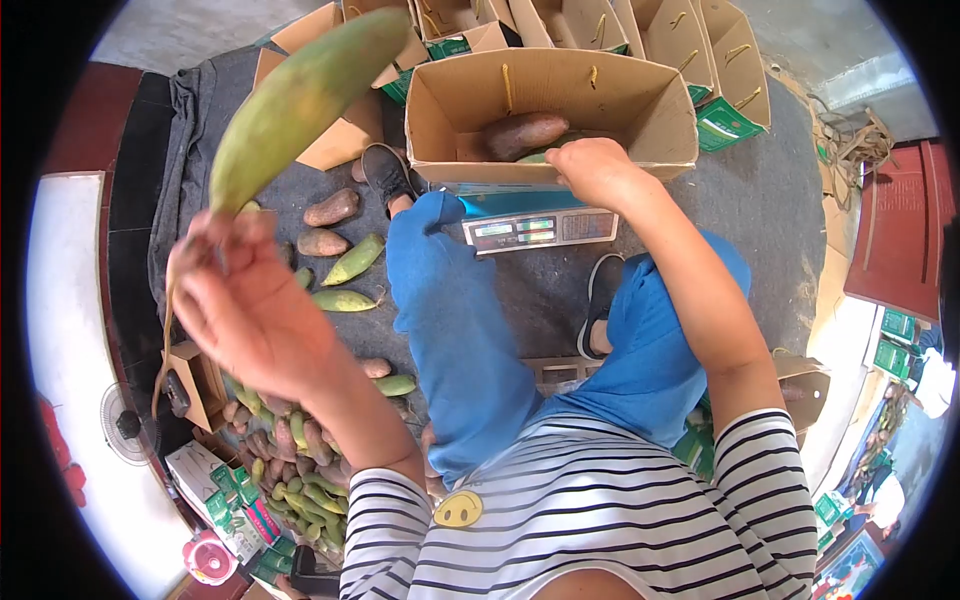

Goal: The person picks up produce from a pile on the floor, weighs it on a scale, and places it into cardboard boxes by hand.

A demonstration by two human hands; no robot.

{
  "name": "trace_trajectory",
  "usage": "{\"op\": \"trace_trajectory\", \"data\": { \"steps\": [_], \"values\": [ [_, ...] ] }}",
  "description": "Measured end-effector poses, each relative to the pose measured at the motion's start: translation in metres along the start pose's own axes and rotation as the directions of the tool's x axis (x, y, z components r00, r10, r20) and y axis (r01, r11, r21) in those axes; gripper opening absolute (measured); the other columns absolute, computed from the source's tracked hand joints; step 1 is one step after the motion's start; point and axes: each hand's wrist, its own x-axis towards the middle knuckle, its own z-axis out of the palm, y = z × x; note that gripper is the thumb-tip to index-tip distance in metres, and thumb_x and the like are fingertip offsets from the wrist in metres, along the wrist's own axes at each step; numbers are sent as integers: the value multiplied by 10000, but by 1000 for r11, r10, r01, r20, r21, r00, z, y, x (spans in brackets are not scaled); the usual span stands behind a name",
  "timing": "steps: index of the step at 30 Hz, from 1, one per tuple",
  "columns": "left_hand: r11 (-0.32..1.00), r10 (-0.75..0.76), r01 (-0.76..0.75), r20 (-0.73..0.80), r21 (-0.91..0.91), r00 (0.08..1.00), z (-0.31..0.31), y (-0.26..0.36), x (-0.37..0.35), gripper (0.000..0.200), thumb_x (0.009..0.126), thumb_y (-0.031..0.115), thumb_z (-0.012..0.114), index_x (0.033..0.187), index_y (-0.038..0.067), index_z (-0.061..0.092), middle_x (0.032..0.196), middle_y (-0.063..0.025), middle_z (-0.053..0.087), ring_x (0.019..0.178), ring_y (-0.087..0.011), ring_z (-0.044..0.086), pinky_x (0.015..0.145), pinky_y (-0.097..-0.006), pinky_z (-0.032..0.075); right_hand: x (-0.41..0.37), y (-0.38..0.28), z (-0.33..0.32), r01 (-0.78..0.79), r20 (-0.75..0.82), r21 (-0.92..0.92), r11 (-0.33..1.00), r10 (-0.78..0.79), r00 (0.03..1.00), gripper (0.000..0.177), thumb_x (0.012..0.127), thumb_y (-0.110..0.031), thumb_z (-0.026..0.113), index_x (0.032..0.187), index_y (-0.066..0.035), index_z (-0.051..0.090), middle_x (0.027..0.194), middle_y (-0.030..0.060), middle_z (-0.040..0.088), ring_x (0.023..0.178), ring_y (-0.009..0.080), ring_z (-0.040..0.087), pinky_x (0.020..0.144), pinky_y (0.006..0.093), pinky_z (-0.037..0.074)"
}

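Observation:
My left hand is raised at the left, its fingers closed on the stem end of a long green fruit. The fruit tilts up and to the right, and a thin dry stem dangles below the hand. At the near rim of an open cardboard box is my right hand, fingers curled and partly hidden. Beside its fingertips lies a green fruit, mostly hidden by the rim. A brownish-purple fruit rests inside the box. The box stands on a digital scale.
More open boxes line the back. Loose brown and green fruits lie on the dark floor cloth at the left, near a large fruit pile. A small fan stands at far left. My legs flank the scale.

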Motion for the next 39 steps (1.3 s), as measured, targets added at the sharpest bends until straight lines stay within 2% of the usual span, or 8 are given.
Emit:
{"op": "trace_trajectory", "data": {
  "steps": [3,6,13,16,20,21,29,39],
  "values": [
    [963,-184,195,-72,187,980,18,-40,6,251,947,137,456,1117,-42,502,1137,-189,550,999,-279,585,877,-399,467,-2,-2,-4,-5,3,-7,1000,5,1000,165,773,-122,594,902,-19,594,825,168,635,849,335,611,727,440,479],
    [781,-395,412,-139,469,908,11,-59,-16,303,920,115,514,1176,-44,491,1197,-165,528,983,-236,607,837,-320,483,-1,0,-1,-2,7,5,1000,2,1000,181,768,-136,607,909,-23,596,830,164,636,853,333,612,729,438,481],
    [506,-630,690,-325,518,706,-103,-62,-98,315,922,164,527,1182,-13,506,1147,-96,569,979,-165,593,812,-270,464,1,-3,0,-4,98,22,1000,2,995,200,762,-156,637,925,-42,613,833,149,638,859,332,608,737,439,479],
    [340,-677,760,-416,554,607,-128,-55,-133,288,918,167,539,1148,-7,536,1085,-70,590,940,-121,570,782,-242,453,1,-3,-3,-28,76,31,999,26,997,215,762,-66,540,944,-80,653,928,139,650,914,313,616,757,415,492],
    [377,-669,726,-372,575,643,-169,-61,-179,280,903,141,564,1125,-29,539,1039,-79,592,889,-127,565,762,-256,453,1,2,2,62,23,107,992,-65,998,223,752,-94,572,960,-81,651,920,144,648,908,324,612,760,424,488],
    [372,-711,795,-404,478,576,-166,-57,-182,277,869,100,587,1109,-31,546,1009,-71,599,890,-129,562,780,-254,454,0,3,5,83,-17,138,987,-82,997,223,749,-105,583,960,-78,649,917,145,647,904,326,612,757,426,486],
    [387,-695,762,-379,519,611,-142,-32,-189,291,833,43,565,1113,-30,537,1002,-66,604,870,-112,562,764,-242,458,7,-14,13,90,-209,159,983,-56,976,165,746,-198,639,834,-59,653,825,142,651,836,329,619,727,437,481],
    [293,-659,709,-402,641,636,-135,-10,-202,266,888,122,554,1101,-36,543,1000,-80,612,876,-124,576,737,-245,471,-13,-9,7,299,-151,59,952,-287,946,165,762,-217,640,841,-74,660,813,139,657,821,325,626,718,437,487]
  ]
}}
